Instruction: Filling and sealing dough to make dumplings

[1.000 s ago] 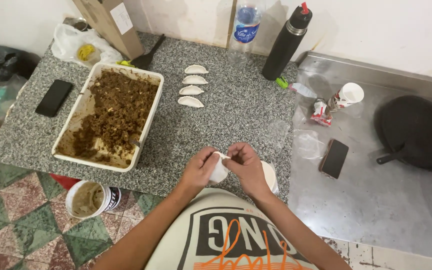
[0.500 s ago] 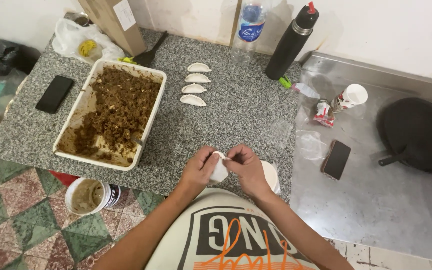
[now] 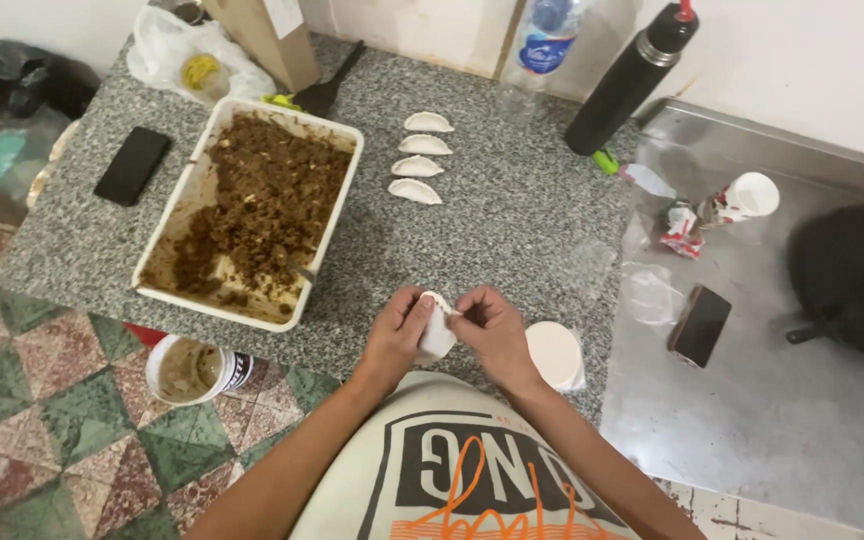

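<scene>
Hands (image 3: 452,335) still, apparently; tray (image 3: 174,235) beside.

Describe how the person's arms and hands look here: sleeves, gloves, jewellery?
Both forearms are bare, with no sleeves in view. The left hand and right hand wear no gloves; no rings, watch or bracelets show. Below them is a cream shirt with dark and orange print.

Even, soft indoor light, moderately bright; shadows faint, short. Dull sheen on steel counter (image 3: 772,420) along right edge, no hard glare. Granite top (image 3: 512,230) sharp at centre; slight wide-angle bending toward corners. Hands mildly soft, floor (image 3: 42,400) at left dimmer
</scene>
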